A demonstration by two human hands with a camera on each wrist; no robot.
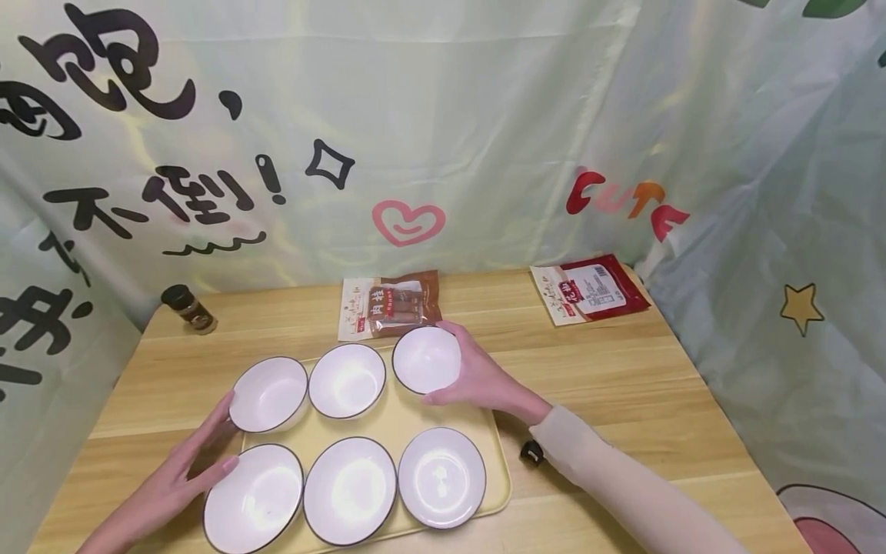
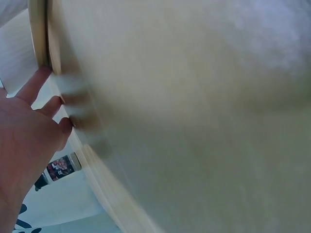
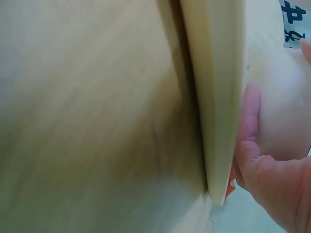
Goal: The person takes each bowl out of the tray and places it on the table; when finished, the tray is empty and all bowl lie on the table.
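Note:
White bowls with dark rims stand in two rows of 3 on a pale yellow tray (image 1: 494, 492). My right hand (image 1: 474, 368) grips the back right bowl (image 1: 424, 360) from its right side, thumb in front and fingers behind. In the right wrist view, the thumb (image 3: 251, 114) lies along that bowl's wall. At the left, my left hand (image 1: 181, 469) has its fingers extended beside the back left bowl (image 1: 268, 394). Its thumb overlaps the rim of the front left bowl (image 1: 254, 498). In the left wrist view, the fingertips (image 2: 40, 80) are low by the tray's edge.
A brown packet (image 1: 404, 302) lies behind the bowls, and a red packet (image 1: 595, 288) lies at the back right. A dark-capped spice jar (image 1: 190, 309) is at the back left. A small black object (image 1: 531, 452) sits by the right forearm. A printed curtain (image 1: 484, 138) hangs behind the table.

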